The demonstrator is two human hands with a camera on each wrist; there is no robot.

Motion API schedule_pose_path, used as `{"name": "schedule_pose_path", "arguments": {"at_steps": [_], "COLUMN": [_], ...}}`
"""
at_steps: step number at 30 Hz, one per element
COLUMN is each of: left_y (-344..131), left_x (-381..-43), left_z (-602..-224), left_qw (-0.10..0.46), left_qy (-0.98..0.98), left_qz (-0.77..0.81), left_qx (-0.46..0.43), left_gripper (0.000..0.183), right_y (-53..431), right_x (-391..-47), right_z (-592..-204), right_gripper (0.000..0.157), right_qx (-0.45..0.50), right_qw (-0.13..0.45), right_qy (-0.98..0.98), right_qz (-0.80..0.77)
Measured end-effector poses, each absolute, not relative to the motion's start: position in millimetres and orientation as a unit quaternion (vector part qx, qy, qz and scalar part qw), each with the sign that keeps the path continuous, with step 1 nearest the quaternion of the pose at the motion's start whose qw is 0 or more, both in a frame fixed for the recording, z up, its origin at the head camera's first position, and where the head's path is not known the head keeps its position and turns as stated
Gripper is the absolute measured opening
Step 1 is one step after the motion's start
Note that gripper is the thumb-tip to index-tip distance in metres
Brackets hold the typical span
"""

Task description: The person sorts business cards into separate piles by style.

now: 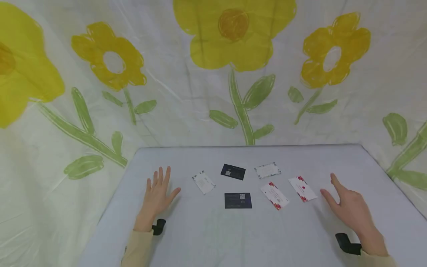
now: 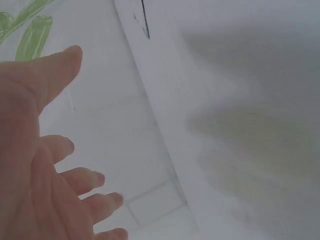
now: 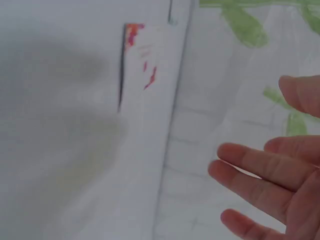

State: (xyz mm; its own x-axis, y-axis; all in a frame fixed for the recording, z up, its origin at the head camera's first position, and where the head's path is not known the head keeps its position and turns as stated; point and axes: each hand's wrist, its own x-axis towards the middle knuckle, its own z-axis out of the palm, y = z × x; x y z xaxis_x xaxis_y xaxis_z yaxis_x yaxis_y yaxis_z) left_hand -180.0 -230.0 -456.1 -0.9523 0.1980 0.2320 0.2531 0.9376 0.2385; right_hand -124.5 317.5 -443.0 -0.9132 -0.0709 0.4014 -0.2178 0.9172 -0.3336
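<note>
Beige sleeves (image 1: 136, 249) came up from below both hands, with a black wrist mount (image 1: 161, 227) beside the left wrist and a second black mount (image 1: 347, 243) beside the right one. From the left sleeve reached the left hand (image 1: 156, 198), back upward, fingers straight and spread wide, thumb held well out, nothing in its grasp. Its shadow fell on the pale tabletop (image 1: 186, 237). On the other side, the right hand (image 1: 353, 209) was likewise free of any object, its thumb and forefinger well apart and the other fingers loosely extended.

Six business cards lay between the hands. Nearest the right hand, just left of its thumb, was a red-flowered card (image 1: 302, 188) with a pink dot, slanted; farther left of that hand lay another red-flowered card (image 1: 275, 195), also slanted. Just right of the left hand, a blue-bordered white card (image 1: 204, 182) lay tilted. Farther right of it came a dark card with a QR code (image 1: 233, 172), slightly askew, and, closer to the wearer, a second dark card (image 1: 238, 200) lying straight. Another blue-bordered card (image 1: 267, 170) lay forward and left of the right hand. Beyond both hands hung a white backdrop (image 1: 183, 111) painted with yellow flowers (image 1: 213, 48).
</note>
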Motion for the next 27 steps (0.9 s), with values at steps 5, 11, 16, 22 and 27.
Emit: {"name": "schedule_pose_path", "arguments": {"at_steps": [5, 11, 16, 22, 27], "left_y": [-222, -203, -188, -180, -178], "left_x": [-199, -228, -248, -262, -270], "left_z": [-442, -432, -435, -444, -452], "left_qw": [0.082, 0.021, -0.012, -0.063, -0.094], "left_qy": [-0.967, -0.955, -0.947, -0.942, -0.933], "left_qz": [-0.186, -0.240, -0.258, -0.248, -0.234], "left_qx": [-0.152, -0.174, -0.193, -0.217, -0.256], "left_gripper": [0.065, 0.037, 0.030, 0.035, 0.045], "right_y": [276, 211, 143, 77, 42], "right_x": [-143, -178, -197, -206, -213], "right_z": [-420, -420, -431, -448, -461], "right_gripper": [0.035, 0.023, 0.024, 0.025, 0.033], "right_qx": [0.084, 0.155, 0.204, 0.239, 0.211], "right_qw": [0.220, 0.183, 0.085, 0.005, -0.044], "right_qy": [-0.941, -0.917, -0.913, -0.899, -0.908], "right_qz": [0.242, 0.320, 0.342, 0.367, 0.359]}}
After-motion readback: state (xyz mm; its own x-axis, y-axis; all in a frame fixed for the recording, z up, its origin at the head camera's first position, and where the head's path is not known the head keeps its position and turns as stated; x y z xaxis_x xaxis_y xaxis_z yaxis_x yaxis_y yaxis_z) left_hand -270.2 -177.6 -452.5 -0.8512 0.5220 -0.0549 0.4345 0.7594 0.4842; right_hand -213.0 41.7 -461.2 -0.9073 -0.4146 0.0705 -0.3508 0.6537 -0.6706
